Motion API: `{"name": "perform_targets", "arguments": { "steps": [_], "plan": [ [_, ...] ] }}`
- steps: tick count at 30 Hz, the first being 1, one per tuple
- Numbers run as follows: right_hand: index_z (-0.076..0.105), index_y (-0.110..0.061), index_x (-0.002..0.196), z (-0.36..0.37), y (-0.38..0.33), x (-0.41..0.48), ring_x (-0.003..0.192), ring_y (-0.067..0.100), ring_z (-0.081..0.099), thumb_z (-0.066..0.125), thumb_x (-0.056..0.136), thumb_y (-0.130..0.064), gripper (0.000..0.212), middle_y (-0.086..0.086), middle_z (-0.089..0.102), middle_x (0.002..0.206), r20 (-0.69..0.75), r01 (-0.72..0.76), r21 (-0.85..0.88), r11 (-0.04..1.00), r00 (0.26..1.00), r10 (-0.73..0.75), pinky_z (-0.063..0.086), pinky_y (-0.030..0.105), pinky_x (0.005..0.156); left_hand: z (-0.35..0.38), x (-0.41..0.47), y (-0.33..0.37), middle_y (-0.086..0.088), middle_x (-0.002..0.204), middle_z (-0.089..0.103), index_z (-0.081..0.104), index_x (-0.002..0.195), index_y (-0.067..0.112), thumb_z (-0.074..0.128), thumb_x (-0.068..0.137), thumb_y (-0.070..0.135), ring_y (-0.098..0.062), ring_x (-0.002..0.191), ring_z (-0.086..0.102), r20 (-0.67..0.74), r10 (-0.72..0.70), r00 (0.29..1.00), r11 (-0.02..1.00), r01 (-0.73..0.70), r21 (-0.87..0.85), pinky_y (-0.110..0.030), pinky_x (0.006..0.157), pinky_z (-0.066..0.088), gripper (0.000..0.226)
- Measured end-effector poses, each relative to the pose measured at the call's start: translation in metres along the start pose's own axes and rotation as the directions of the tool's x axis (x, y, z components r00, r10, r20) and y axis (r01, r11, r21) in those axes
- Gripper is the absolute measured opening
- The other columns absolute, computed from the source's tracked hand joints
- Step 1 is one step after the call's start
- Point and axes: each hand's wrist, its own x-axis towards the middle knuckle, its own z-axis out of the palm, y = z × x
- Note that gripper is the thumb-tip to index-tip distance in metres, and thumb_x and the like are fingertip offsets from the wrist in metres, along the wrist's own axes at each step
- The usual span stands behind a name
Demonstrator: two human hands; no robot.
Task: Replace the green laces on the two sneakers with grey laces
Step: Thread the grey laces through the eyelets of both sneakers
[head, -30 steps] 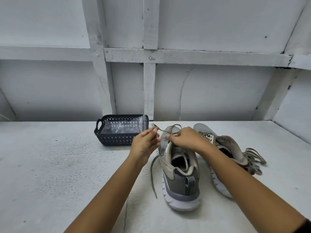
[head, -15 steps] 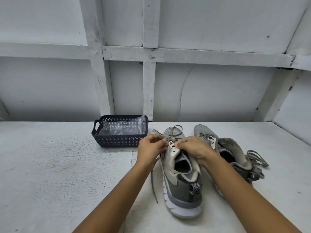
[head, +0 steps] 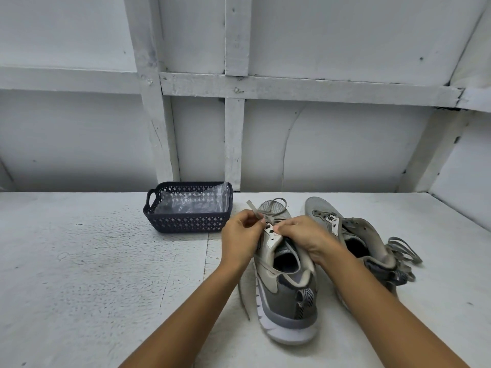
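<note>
Table — left hand, pinching lace, has neared right hand.

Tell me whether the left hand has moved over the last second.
Yes: the left hand shifted right, away from the basket and toward the tongue of the near sneaker.

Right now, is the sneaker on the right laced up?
No: the right sneaker shows empty eyelets, and a loose lace bundle lies beside it.
</note>
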Motion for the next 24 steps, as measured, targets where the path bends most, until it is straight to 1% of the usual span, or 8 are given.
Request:
{"name": "perform_targets", "arguments": {
  "steps": [3, 6, 9, 12, 15, 18, 21, 24],
  "plan": [
    [0.067, -0.011, 0.065, 0.0, 0.001, -0.001, 0.058, 0.014, 0.059, 0.061, 0.085, 0.0, 0.023, -0.002, 0.065, 0.051, 0.001, 0.0, 0.003, 1.0, 1.0, 0.0, 0.05, 0.023, 0.063, 0.001, -0.001, 0.0, 0.009, 0.072, 0.07, 0.066, 0.072, 0.025, 0.069, 0.082, 0.005, 0.0, 0.069, 0.064, 0.017, 0.049, 0.999, 0.997, -0.05, 0.055, -0.018, 0.073, 0.051, 0.023],
    [0.066, -0.009, 0.063, 0.001, 0.002, 0.0, 0.062, 0.019, 0.059, 0.059, 0.087, -0.002, 0.026, 0.007, 0.064, 0.061, -0.01, 0.006, 0.025, 1.0, 1.0, -0.006, 0.049, 0.029, 0.07, 0.002, -0.003, 0.0, 0.011, 0.07, 0.068, 0.068, 0.07, 0.024, 0.069, 0.081, 0.006, 0.006, 0.064, 0.061, 0.043, 0.061, 0.997, 0.993, -0.065, 0.097, -0.013, 0.069, 0.049, 0.021],
    [0.067, -0.011, 0.055, 0.003, 0.003, 0.001, 0.064, 0.019, 0.058, 0.057, 0.087, 0.001, 0.035, 0.006, 0.064, 0.06, -0.028, 0.021, 0.017, 1.0, 0.999, -0.021, 0.049, 0.03, 0.072, 0.003, -0.003, 0.003, 0.003, 0.071, 0.071, 0.075, 0.079, 0.01, 0.068, 0.084, 0.01, 0.003, 0.062, 0.06, 0.061, 0.035, 0.998, 0.989, -0.043, 0.142, -0.02, 0.069, 0.049, 0.009],
    [0.067, -0.015, 0.059, 0.003, 0.004, 0.001, 0.064, 0.015, 0.058, 0.059, 0.085, 0.001, 0.031, -0.001, 0.064, 0.057, -0.012, 0.044, -0.05, 0.998, 0.999, -0.045, 0.049, 0.03, 0.075, 0.001, -0.004, 0.004, -0.003, 0.076, 0.072, 0.076, 0.084, 0.006, 0.06, 0.09, 0.015, -0.004, 0.066, 0.06, 0.097, 0.039, 0.994, 0.974, -0.06, 0.218, -0.026, 0.071, 0.049, 0.019],
    [0.064, -0.015, 0.057, 0.003, 0.004, 0.001, 0.063, 0.014, 0.056, 0.059, 0.086, -0.005, 0.031, -0.001, 0.062, 0.057, -0.016, 0.058, -0.145, 0.988, 0.998, -0.061, 0.046, 0.029, 0.07, 0.0, -0.012, 0.006, -0.009, 0.074, 0.071, 0.074, 0.077, 0.005, 0.052, 0.092, 0.04, -0.013, 0.068, 0.06, 0.17, 0.052, 0.984, 0.966, -0.092, 0.241, -0.03, 0.067, 0.046, 0.044],
    [0.063, -0.013, 0.062, 0.004, 0.002, -0.001, 0.063, 0.017, 0.058, 0.06, 0.087, -0.008, 0.026, 0.004, 0.063, 0.062, -0.026, 0.051, -0.123, 0.991, 0.998, -0.055, 0.051, 0.034, 0.07, 0.005, -0.017, -0.001, -0.015, 0.071, 0.061, 0.065, 0.071, 0.006, 0.041, 0.076, 0.069, -0.022, 0.074, 0.058, 0.211, 0.104, 0.972, 0.948, -0.161, 0.274, -0.035, 0.067, 0.043, 0.068],
    [0.059, -0.016, 0.061, 0.005, 0.002, -0.003, 0.065, 0.016, 0.057, 0.059, 0.087, -0.007, 0.027, 0.003, 0.061, 0.064, -0.041, 0.097, -0.131, 0.987, 0.994, -0.103, 0.049, 0.032, 0.073, 0.011, -0.021, -0.009, -0.011, 0.084, 0.063, 0.062, 0.076, 0.019, 0.037, 0.078, 0.065, -0.027, 0.091, 0.059, 0.168, 0.1, 0.981, 0.945, -0.146, 0.291, -0.037, 0.08, 0.046, 0.052],
    [0.055, -0.018, 0.06, 0.006, 0.001, -0.007, 0.072, 0.016, 0.055, 0.059, 0.088, -0.009, 0.03, -0.001, 0.058, 0.065, -0.072, 0.188, -0.145, 0.971, 0.977, -0.2, 0.047, 0.034, 0.079, 0.013, -0.024, -0.008, -0.009, 0.095, 0.065, 0.067, 0.089, 0.013, 0.035, 0.088, 0.049, -0.024, 0.097, 0.058, 0.128, 0.091, 0.988, 0.95, -0.124, 0.285, -0.038, 0.087, 0.046, 0.047]
  ]
}}
